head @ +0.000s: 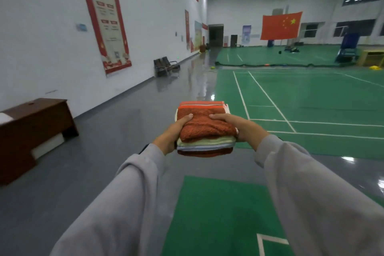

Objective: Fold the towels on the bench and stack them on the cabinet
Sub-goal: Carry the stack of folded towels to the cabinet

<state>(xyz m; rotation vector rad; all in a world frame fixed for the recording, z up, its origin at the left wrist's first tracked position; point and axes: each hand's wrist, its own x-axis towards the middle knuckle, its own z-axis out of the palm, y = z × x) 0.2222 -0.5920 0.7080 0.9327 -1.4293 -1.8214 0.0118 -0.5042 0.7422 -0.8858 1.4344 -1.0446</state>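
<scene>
Head view: a stack of folded towels (205, 131) is held in mid-air out front. The left hand (173, 134) grasps its left side and the right hand (239, 125) its right, thumbs on top, probably to keep the layers squared. The brown wooden cabinet (37, 118), likely the goal, stands near left by the wall. Only grey floor (124, 131) lies between; the chairs (166, 66) sit far off.

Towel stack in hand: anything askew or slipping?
Nothing serious. The towel stack sits level, gripped between the left hand and right hand. Only the layers at its far-right corner poke out a little unevenly.
</scene>
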